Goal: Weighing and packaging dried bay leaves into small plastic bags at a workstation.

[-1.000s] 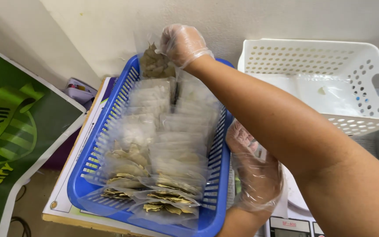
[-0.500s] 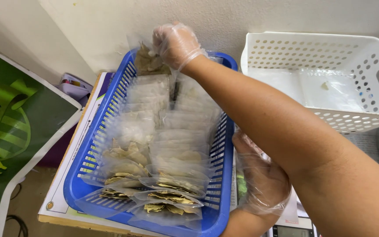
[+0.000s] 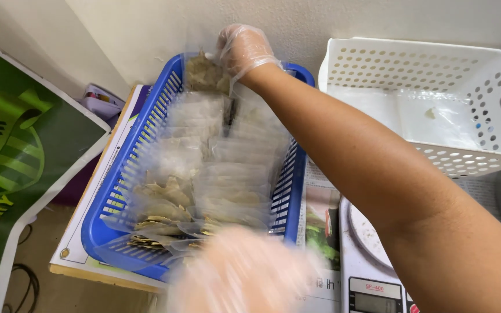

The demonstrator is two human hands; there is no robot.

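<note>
Gloved fingers of the right hand [image 3: 243,49] pinch the top of a clear packet of dried leaves [image 3: 205,74] at the far end of a blue basket [image 3: 294,174], in the upper middle of the frame. The packet stands upright against the basket's back wall, its brownish contents showing through the plastic. Below it, rows of more clear packets [image 3: 204,168] fill the basket, overlapping like shingles down to the near end.

The left hand [image 3: 236,275], also in a thin clear glove, sits at the bottom centre of the frame just in front of the basket's near rim. It is badly blurred, so I cannot tell whether its fingers are spread or closed, or whether it holds anything.

At the upper right a white perforated basket [image 3: 378,64] stands beside the blue one. A digital scale [image 3: 369,255] shows at the lower right, partly under the right forearm. A green bag [image 3: 13,162] fills the left edge.
</note>
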